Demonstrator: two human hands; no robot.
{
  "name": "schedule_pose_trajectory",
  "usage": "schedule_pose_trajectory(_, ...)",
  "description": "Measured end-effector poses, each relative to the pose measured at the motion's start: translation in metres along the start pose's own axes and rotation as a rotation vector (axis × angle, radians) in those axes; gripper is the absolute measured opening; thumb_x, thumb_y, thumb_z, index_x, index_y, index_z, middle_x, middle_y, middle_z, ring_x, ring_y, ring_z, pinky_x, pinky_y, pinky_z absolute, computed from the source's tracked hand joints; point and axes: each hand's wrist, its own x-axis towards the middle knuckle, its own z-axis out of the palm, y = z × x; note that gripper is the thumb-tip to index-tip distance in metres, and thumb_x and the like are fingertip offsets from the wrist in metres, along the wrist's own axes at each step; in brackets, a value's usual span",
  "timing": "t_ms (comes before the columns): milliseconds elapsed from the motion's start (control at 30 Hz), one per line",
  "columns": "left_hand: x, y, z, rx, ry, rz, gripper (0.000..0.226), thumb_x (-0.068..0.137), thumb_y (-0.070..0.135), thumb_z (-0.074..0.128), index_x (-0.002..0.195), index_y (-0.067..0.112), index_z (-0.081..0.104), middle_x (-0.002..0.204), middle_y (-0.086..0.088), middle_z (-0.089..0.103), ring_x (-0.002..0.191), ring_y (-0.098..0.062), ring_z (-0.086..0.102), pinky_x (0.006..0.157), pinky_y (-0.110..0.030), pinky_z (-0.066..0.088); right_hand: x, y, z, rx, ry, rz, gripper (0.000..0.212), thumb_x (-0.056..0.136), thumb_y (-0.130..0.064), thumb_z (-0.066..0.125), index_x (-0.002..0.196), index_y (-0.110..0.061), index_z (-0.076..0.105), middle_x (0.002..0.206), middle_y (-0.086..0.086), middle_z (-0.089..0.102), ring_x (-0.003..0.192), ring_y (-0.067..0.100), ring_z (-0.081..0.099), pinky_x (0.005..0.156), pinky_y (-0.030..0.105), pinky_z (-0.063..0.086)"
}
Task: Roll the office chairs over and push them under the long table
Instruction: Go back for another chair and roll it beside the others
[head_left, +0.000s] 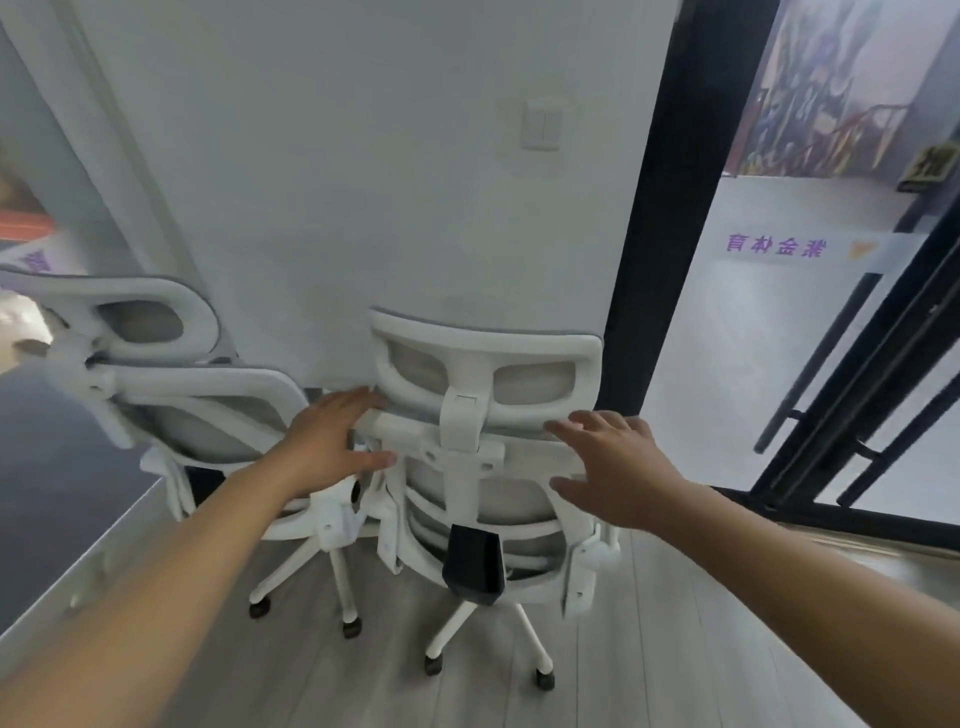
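Two white office chairs stand side by side at the wall in the middle of the frame, backs toward the camera. The near chair (483, 467) sits at center; the second chair (208, 415) is just beside it, left of center. Both hands reach for the near chair's back. The left hand (332, 441) lies with straight fingers against the left end of the top rail, under the headrest (485, 358). The right hand (618, 462) hovers at the right end of the rail with fingers spread; whether it touches cannot be told. Neither hand has closed on anything.

This looks like the start of the first chair: the grasp is not yet made. The next move calls for closing both hands on the rail, pulling the chair back off the wall and swinging it left toward the tabletop (67, 467), whose dark surface with a pale edge fills the lower left.

The frames are smooth white moulded plastic, curved, with grey mesh panels. A black block sits on the spine. Five-spoke bases ride on dark casters over pale wood-grain floor (649, 649), so rolling should be easy.
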Motion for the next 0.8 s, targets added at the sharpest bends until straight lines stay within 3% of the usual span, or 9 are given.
schedule_pose_trajectory(67, 0.033, -0.004, 0.003, 0.07, -0.037, -0.027, 0.093, 0.061, 0.089, 0.053, 0.14, 0.04, 0.046, 0.152, 0.01, 0.04, 0.142, -0.016, 0.032, 0.115, -0.04, 0.028, 0.025, 0.005, 0.006, -0.006, -0.02, -0.045, 0.06, 0.091, -0.053, 0.052, 0.146, -0.037, 0.033, 0.148, -0.003, 0.043, 0.135, 0.025, 0.038, 0.113, 0.049, 0.026)
schedule_pose_trajectory(167, 0.054, 0.0, 0.009, 0.049, -0.046, -0.058, 0.095, 0.055, 0.102, 0.035, 0.123, 0.041, 0.057, 0.129, 0.016, 0.058, 0.123, -0.012, 0.051, 0.105, -0.038, 0.039, 0.043, 0.021, 0.018, 0.062, -0.053, -0.119, 0.051, 0.095, -0.045, 0.048, 0.144, -0.04, 0.038, 0.142, -0.006, 0.048, 0.128, 0.022, 0.044, 0.108, 0.041, 0.032)
schedule_pose_trajectory(300, 0.048, 0.008, 0.012, -0.015, 0.013, -0.144, 0.075, 0.052, 0.1, 0.044, 0.106, 0.05, 0.054, 0.112, 0.021, 0.058, 0.106, -0.008, 0.055, 0.091, -0.029, 0.041, 0.059, 0.049, 0.027, 0.247, -0.014, -0.259, 0.038, 0.097, -0.031, 0.049, 0.135, -0.036, 0.054, 0.129, -0.008, 0.055, 0.124, 0.017, 0.046, 0.1, 0.031, 0.041)
schedule_pose_trajectory(367, 0.04, 0.019, 0.019, -0.026, 0.041, -0.199, 0.07, 0.059, 0.085, 0.062, 0.111, 0.038, 0.063, 0.113, 0.015, 0.061, 0.105, -0.012, 0.058, 0.089, -0.031, 0.046, 0.067, 0.064, 0.033, 0.286, -0.015, -0.361, 0.031, 0.095, -0.031, 0.052, 0.124, -0.031, 0.063, 0.116, -0.006, 0.059, 0.119, 0.018, 0.048, 0.09, 0.031, 0.046)
schedule_pose_trajectory(433, 0.03, 0.037, 0.026, -0.052, 0.093, -0.248, 0.07, 0.065, 0.076, 0.066, 0.117, 0.029, 0.066, 0.113, 0.011, 0.064, 0.103, -0.011, 0.06, 0.088, -0.03, 0.049, 0.068, 0.077, 0.04, 0.289, 0.008, -0.44, 0.027, 0.091, -0.03, 0.056, 0.116, -0.029, 0.067, 0.106, -0.005, 0.061, 0.111, 0.019, 0.052, 0.08, 0.033, 0.05)
schedule_pose_trajectory(500, 0.018, 0.059, 0.031, -0.081, 0.134, -0.296, 0.069, 0.068, 0.08, 0.062, 0.117, 0.033, 0.065, 0.113, 0.013, 0.064, 0.099, -0.006, 0.06, 0.087, -0.03, 0.051, 0.067, 0.095, 0.046, 0.317, 0.081, -0.505, 0.023, 0.077, -0.03, 0.063, 0.098, -0.033, 0.072, 0.086, -0.01, 0.061, 0.089, 0.019, 0.062, 0.057, 0.03, 0.05)
schedule_pose_trajectory(567, 0.007, 0.082, 0.042, -0.068, 0.148, -0.351, 0.061, 0.071, 0.076, 0.065, 0.119, 0.037, 0.063, 0.119, 0.014, 0.062, 0.106, -0.008, 0.057, 0.092, -0.033, 0.048, 0.065, 0.117, 0.05, 0.372, 0.138, -0.56, 0.023, 0.066, -0.033, 0.065, 0.087, -0.036, 0.074, 0.073, -0.013, 0.058, 0.073, 0.016, 0.062, 0.045, 0.024, 0.044)
schedule_pose_trajectory(700, -0.014, 0.134, 0.073, -0.06, 0.252, -0.469, 0.075, 0.066, 0.081, 0.058, 0.12, 0.028, 0.065, 0.12, 0.012, 0.061, 0.112, -0.011, 0.054, 0.097, -0.027, 0.039, 0.06, 0.164, 0.056, 0.449, 0.152, -0.637, 0.017, 0.072, -0.026, 0.066, 0.086, -0.029, 0.076, 0.074, -0.01, 0.058, 0.074, 0.02, 0.059, 0.052, 0.03, 0.052)
schedule_pose_trajectory(800, -0.031, 0.18, 0.103, 0.042, 0.315, -0.545, 0.084, 0.067, 0.092, 0.044, 0.116, 0.027, 0.064, 0.115, 0.012, 0.062, 0.109, -0.016, 0.056, 0.096, -0.04, 0.042, 0.048, 0.201, 0.052, 0.456, 0.126, -0.663, 0.021, 0.076, -0.013, 0.075, 0.094, -0.023, 0.076, 0.079, -0.005, 0.06, 0.078, 0.025, 0.057, 0.059, 0.037, 0.055)
